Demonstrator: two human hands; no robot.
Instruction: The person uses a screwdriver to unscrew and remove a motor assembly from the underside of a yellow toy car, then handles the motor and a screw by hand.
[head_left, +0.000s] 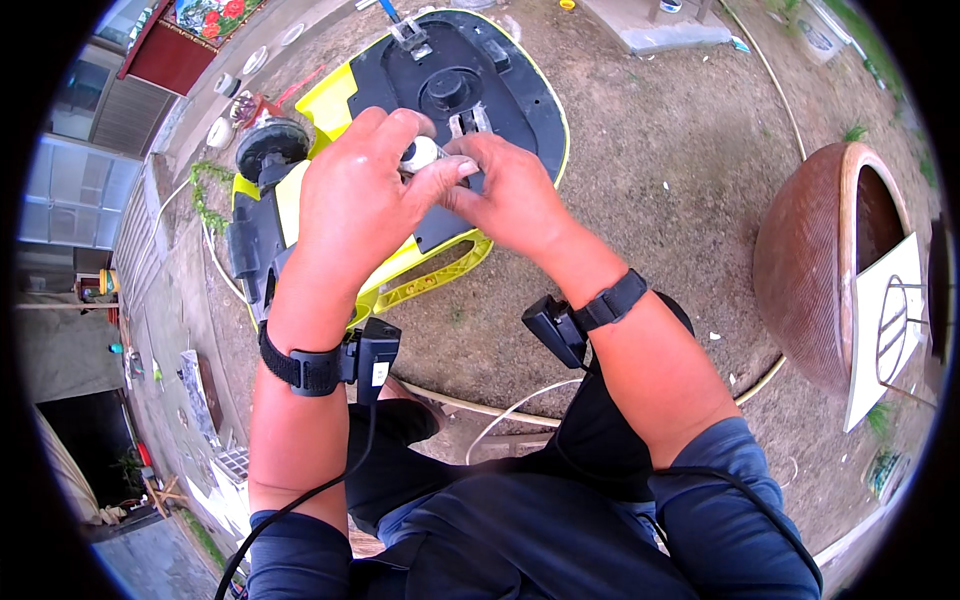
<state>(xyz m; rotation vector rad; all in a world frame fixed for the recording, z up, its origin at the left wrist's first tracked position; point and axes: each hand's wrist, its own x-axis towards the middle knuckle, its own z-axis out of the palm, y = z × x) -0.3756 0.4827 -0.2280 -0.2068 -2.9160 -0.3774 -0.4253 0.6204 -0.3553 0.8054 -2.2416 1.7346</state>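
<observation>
My left hand [355,195] and my right hand [505,185] meet in front of me, fingers closed on a small white round piece [422,153]. It has a dark spot on its left end, and my fingers hide much of it, so its kind is unclear. Both thumbs press close to it. Beneath and beyond my hands lies a black and lime-yellow plastic body [530,95], resembling an upturned ride-on toy. A round black hub [447,88] and metal brackets [409,38] sit on its dark underside. A black wheel [272,148] sticks out at its left.
A large brown clay pot [800,250] stands on the bare soil at right, with a white board [885,330] leaning against it. A pale hose [780,90] runs over the ground. Far back is a concrete slab [660,35]; a building [75,190] stands left.
</observation>
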